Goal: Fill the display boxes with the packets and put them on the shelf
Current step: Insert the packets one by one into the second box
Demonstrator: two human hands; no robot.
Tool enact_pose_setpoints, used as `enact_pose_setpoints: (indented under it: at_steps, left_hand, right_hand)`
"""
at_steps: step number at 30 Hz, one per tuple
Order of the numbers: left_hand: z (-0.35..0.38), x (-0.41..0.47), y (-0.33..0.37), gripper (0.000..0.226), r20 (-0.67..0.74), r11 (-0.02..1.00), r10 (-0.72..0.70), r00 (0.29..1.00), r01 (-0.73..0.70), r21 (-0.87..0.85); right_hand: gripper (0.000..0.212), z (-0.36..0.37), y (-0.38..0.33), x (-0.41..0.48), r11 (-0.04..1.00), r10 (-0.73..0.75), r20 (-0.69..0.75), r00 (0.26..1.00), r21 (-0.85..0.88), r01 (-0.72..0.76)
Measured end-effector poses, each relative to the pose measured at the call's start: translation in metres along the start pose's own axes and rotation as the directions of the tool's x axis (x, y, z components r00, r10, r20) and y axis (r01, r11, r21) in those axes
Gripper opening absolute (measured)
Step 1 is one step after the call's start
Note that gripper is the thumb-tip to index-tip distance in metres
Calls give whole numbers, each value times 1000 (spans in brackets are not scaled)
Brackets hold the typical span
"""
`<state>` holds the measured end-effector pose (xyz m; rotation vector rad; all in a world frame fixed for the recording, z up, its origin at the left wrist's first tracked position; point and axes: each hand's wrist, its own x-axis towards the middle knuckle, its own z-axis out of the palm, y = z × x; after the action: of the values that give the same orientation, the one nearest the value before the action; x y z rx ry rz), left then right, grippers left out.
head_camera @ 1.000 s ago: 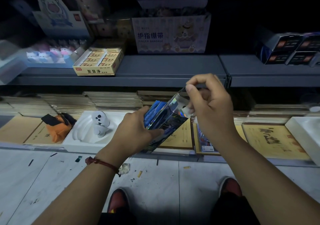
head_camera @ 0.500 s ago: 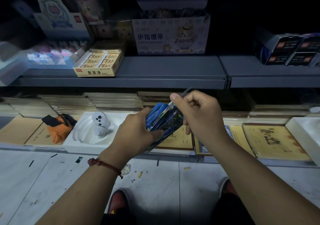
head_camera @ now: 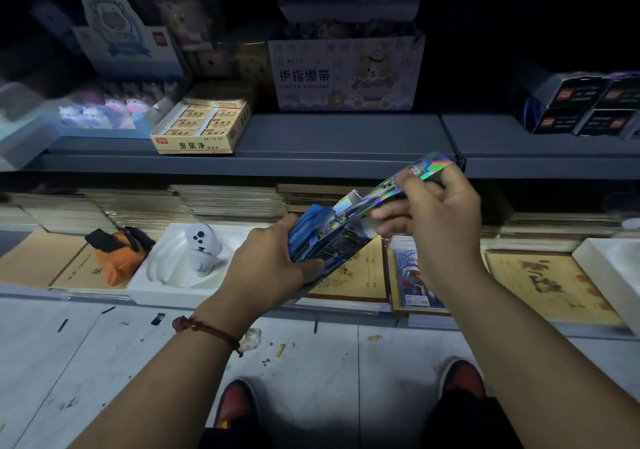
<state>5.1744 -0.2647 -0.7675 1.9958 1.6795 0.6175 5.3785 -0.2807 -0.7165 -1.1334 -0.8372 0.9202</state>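
Holds a display box (head_camera: 348, 237) in front of the shelf (head_camera: 339, 137), tilted, low end to the left, high end to the upper right. Contains blue packets (head_camera: 307, 221), bunched at the low end and poking past the open edge; count not readable. Grips the low end with the left hand (head_camera: 273, 258), thumb on the near face, fingers curled round the far side. Pinches the shiny top flap (head_camera: 429, 168) with the right hand (head_camera: 445, 216), thumb and forefinger closed on it, other fingers loosely curled below. Hangs between both hands, touching both, clear of the shelf and above the notebooks (head_camera: 356, 275) on the lower tier. On the shelf: yellow carton (head_camera: 204, 130), open, packed with small yellow bars in rows; to its right and further back, finger bandage box (head_camera: 346, 71), contents too dim to tell; far right, stacked dark boxes (head_camera: 588, 109). Lower tier, left: white tray (head_camera: 145, 291) holding a white figure (head_camera: 203, 246), upright.
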Motion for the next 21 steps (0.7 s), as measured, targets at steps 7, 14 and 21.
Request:
enact_pose_setpoints:
  at_steps: [7,14,21]
  left_hand:
    - [-4,2,-3,46,-42,995,-49,998,45,-93]
    - [-9,4,-5,36,-56,975,-60,997,47,-215]
    - [-8,6,-11,33,-51,958,-59,997,42,-284]
  right_hand:
    - [9,-6,-3,6,984,50,-111,993,174,-31]
    - [7,-19,-7,11,977,-197,-238,951,36,212]
    - [17,-21,-9,8,951,-305,-187,934,-104,290]
